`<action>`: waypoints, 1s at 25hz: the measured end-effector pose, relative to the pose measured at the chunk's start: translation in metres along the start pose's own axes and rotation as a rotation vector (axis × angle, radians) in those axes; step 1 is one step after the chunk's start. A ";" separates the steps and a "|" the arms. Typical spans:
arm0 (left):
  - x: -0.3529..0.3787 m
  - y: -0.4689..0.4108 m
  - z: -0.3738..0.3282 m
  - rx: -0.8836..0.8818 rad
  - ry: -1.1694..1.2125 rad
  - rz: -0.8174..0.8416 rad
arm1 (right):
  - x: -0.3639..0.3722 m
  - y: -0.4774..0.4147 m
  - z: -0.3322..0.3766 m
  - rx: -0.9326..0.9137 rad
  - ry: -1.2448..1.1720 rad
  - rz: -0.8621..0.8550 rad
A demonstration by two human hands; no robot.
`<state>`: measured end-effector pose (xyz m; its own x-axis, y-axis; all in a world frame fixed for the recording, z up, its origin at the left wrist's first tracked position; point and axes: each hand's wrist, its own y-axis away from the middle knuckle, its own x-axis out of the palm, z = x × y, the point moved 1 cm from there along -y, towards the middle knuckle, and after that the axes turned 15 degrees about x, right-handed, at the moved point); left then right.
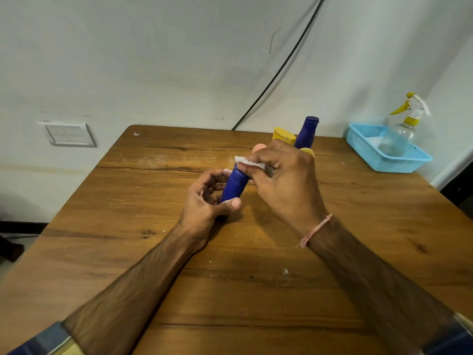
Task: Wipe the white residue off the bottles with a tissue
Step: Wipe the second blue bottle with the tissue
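Observation:
My left hand (pixel 207 198) grips the lower part of a dark blue bottle (pixel 234 185), tilted with its top pointing away from me, above the wooden table (pixel 153 252). My right hand (pixel 284 180) pinches a white tissue (pixel 249 162) and presses it on the bottle's upper end. Behind my right hand stand another blue bottle (pixel 307 131) and a yellow bottle (pixel 282 135) with white marks along its edge; a yellow cap (pixel 308 151) and a peach-coloured object (pixel 257 148) peek out, mostly hidden.
A light blue plastic basket (pixel 389 160) sits at the table's far right corner, holding a clear spray bottle (pixel 401 129) with a yellow trigger. A black cable (pixel 281 67) runs down the wall behind. A wall switch plate (pixel 67 134) is at left. White smears mark the tabletop.

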<state>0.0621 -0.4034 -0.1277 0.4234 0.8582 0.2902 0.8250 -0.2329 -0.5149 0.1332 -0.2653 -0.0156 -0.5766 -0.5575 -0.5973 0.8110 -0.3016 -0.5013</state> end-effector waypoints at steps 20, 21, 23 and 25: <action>0.013 0.004 -0.012 -0.112 -0.268 -0.133 | -0.052 0.028 -0.065 0.998 -0.963 0.313; 0.014 0.006 -0.015 -0.134 -0.283 -0.129 | -0.055 0.030 -0.065 0.998 -0.974 0.312; 0.019 0.015 -0.025 -0.142 -0.385 -0.174 | -0.061 0.034 -0.065 0.995 -0.986 0.299; 0.032 0.037 -0.044 -0.043 -0.526 -0.294 | -0.068 0.038 -0.066 0.990 -0.998 0.281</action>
<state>0.1225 -0.4042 -0.1020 -0.0580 0.9979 -0.0281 0.8984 0.0399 -0.4374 0.1969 -0.1878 -0.0349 -0.4148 -0.8632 0.2878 0.8579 -0.2656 0.4399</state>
